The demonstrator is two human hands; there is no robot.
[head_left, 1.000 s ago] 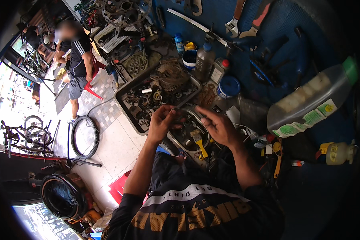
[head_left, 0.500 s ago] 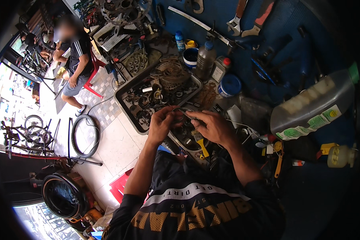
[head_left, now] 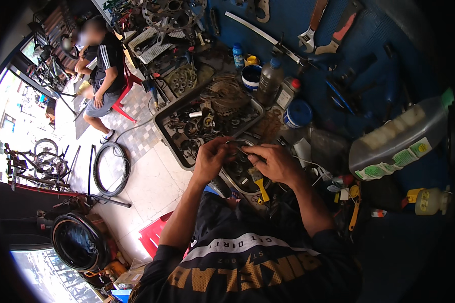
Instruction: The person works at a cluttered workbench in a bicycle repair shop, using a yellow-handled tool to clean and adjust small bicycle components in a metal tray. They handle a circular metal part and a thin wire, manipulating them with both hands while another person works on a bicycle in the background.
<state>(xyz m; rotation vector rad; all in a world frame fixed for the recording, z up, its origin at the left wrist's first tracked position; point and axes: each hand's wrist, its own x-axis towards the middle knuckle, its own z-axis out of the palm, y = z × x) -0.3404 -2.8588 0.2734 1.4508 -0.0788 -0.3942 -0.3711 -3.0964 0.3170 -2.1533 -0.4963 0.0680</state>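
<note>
My left hand (head_left: 212,155) and my right hand (head_left: 273,161) meet above an oval metal pan (head_left: 247,188), pinching a small, thin part between their fingertips; I cannot make out what it is. A yellow-handled brush (head_left: 262,187) lies in the pan below my right hand. Just beyond, a grey tray (head_left: 161,132) holds dirty cassettes (head_left: 225,96) and small metal parts. A blue-lidded tub (head_left: 298,114), oily bottles (head_left: 270,81) and a large translucent jug (head_left: 389,141) stand to the right.
A person in a striped black shirt (head_left: 106,70) sits on a red chair (head_left: 126,108) at upper left. Tires (head_left: 114,169), bicycles (head_left: 48,166) and a red stool (head_left: 149,237) are at left. Hanging tools (head_left: 308,38) line the blue board.
My right hand has moved in toward my left, its fingertips closing at the thin part. The other person has lowered from a more upright pose onto the chair. The whole view has shifted slightly.
</note>
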